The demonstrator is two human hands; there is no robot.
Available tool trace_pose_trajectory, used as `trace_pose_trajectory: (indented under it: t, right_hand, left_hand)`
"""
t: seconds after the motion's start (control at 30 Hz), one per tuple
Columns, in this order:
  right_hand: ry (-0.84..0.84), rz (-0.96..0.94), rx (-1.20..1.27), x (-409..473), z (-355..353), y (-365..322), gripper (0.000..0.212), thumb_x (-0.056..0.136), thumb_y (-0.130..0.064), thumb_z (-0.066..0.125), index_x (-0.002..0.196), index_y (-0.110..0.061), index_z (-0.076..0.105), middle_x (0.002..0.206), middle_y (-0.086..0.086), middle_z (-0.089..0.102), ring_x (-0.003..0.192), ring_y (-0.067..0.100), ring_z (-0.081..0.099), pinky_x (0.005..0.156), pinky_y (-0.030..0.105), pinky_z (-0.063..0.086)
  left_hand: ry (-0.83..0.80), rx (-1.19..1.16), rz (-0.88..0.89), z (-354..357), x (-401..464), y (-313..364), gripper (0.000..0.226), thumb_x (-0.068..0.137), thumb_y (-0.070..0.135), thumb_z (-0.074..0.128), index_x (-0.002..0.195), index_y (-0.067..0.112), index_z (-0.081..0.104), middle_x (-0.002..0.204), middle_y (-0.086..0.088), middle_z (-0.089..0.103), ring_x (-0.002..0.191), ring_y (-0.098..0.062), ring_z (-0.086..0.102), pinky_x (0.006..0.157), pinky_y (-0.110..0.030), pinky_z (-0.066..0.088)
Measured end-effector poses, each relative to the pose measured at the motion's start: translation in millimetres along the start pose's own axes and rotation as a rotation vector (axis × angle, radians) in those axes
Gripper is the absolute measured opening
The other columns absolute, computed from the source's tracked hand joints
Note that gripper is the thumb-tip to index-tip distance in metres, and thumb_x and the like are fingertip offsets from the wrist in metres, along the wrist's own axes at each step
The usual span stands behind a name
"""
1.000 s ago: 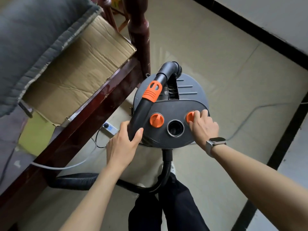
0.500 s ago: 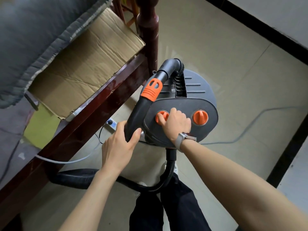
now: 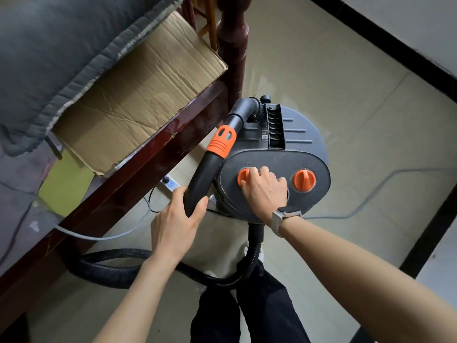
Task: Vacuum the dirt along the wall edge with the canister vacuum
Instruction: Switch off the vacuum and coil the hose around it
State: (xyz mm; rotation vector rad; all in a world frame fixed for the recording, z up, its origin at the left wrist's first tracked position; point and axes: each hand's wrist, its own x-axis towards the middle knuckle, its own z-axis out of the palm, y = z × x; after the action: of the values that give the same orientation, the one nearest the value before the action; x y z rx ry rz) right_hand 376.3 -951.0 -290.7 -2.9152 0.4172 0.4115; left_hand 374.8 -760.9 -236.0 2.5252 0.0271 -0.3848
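Observation:
A dark grey canister vacuum (image 3: 284, 139) stands on the tiled floor beside a bed frame. Its top carries two orange knobs. My right hand (image 3: 265, 188) lies over the left orange knob (image 3: 243, 177) with fingers curled round it; the right orange knob (image 3: 304, 179) is bare. My left hand (image 3: 176, 220) grips the black wand tube (image 3: 205, 174), which has an orange collar (image 3: 221, 141). The black hose (image 3: 118, 264) loops across the floor from below the canister, in front of my legs.
A dark wooden bed frame (image 3: 138, 179) with cardboard (image 3: 138, 95) and a grey blanket (image 3: 57, 53) fills the left. A white power strip (image 3: 170, 183) and cable lie under it. A black skirting (image 3: 380, 43) runs along the white wall at upper right. A thin cord (image 3: 371, 196) crosses the floor.
My right hand moved from the right orange knob across to the left one and now stays on it. My left hand kept hold of the wand. The view has shifted closer.

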Motion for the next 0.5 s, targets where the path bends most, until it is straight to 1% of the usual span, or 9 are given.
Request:
trace_pose_trajectory:
  t: [0.07,0.13,0.2,0.27,0.3,0.37,0.43,0.47,0.5]
  right_hand:
    - [0.012,-0.007,-0.017,-2,-1,5,0.036,0.095,-0.046,0.038,0.11,-0.015,0.048,0.111,0.008,0.053,0.101,0.029,0.051,0.077,0.039,0.032]
    - [0.063,-0.004,0.0,-7,1,9,0.042,0.093,-0.052,0.04,0.112,-0.015,0.049,0.113,0.007,0.052,0.104,0.027,0.047,0.08,0.038,0.031]
    - [0.139,0.012,0.043,-8,1,12,0.05,0.089,-0.054,0.044,0.121,-0.016,0.048,0.123,0.006,0.049,0.113,0.027,0.044,0.088,0.039,0.029]
    - [0.187,0.036,0.075,-2,-1,13,0.061,0.087,-0.055,0.046,0.133,-0.016,0.042,0.136,0.008,0.041,0.127,0.028,0.035,0.101,0.045,0.023]
    - [0.179,0.052,0.082,4,-3,11,0.067,0.086,-0.057,0.046,0.139,-0.016,0.037,0.143,0.01,0.035,0.134,0.028,0.027,0.106,0.05,0.017]
    - [0.109,0.059,0.073,18,-6,6,0.078,0.085,-0.063,0.044,0.147,-0.022,0.023,0.154,0.012,0.017,0.143,0.029,0.011,0.109,0.059,0.007]
    - [0.018,0.017,0.055,32,-4,-1,0.082,0.083,-0.069,0.042,0.149,-0.032,0.011,0.158,0.009,0.002,0.144,0.032,-0.003,0.106,0.068,0.001]
    - [-0.025,-0.005,0.039,36,-2,-4,0.082,0.082,-0.071,0.041,0.148,-0.036,0.009,0.158,0.007,-0.001,0.144,0.035,-0.009,0.104,0.071,-0.002]
    - [-0.054,-0.019,0.026,39,0,-6,0.08,0.081,-0.073,0.041,0.147,-0.039,0.011,0.158,0.006,0.001,0.142,0.038,-0.013,0.101,0.074,-0.006]
  left_hand:
    - [0.005,-0.004,-0.001,1,0,0,0.043,0.088,0.05,0.049,0.117,0.019,0.05,0.1,-0.005,0.069,0.093,-0.034,0.06,0.068,-0.033,0.032]
    - [0.01,-0.018,-0.002,2,0,0,0.043,0.087,0.051,0.048,0.116,0.019,0.05,0.1,-0.005,0.068,0.092,-0.035,0.059,0.068,-0.034,0.033]
    - [0.01,-0.029,-0.011,3,0,-2,0.042,0.087,0.05,0.049,0.115,0.019,0.05,0.101,-0.005,0.068,0.092,-0.035,0.059,0.068,-0.034,0.034]
    - [0.005,-0.034,-0.024,4,0,-3,0.041,0.087,0.05,0.049,0.115,0.02,0.05,0.101,-0.004,0.068,0.092,-0.035,0.059,0.069,-0.035,0.034]
    - [0.004,-0.037,-0.031,5,0,-3,0.041,0.087,0.05,0.049,0.115,0.02,0.05,0.1,-0.004,0.068,0.092,-0.035,0.059,0.069,-0.035,0.034]
    - [0.009,-0.044,-0.044,5,1,-3,0.041,0.087,0.05,0.049,0.115,0.02,0.05,0.099,-0.003,0.068,0.091,-0.034,0.058,0.069,-0.035,0.034]
    - [0.014,-0.043,-0.047,5,2,-1,0.04,0.087,0.049,0.049,0.114,0.02,0.05,0.097,-0.001,0.067,0.091,-0.034,0.058,0.068,-0.034,0.032]
    - [0.017,-0.044,-0.048,5,2,-1,0.039,0.087,0.048,0.05,0.114,0.02,0.05,0.096,-0.001,0.066,0.09,-0.033,0.058,0.068,-0.034,0.032]
    - [0.023,-0.045,-0.049,5,3,0,0.038,0.088,0.047,0.051,0.114,0.02,0.05,0.095,0.0,0.066,0.09,-0.033,0.058,0.067,-0.033,0.032]
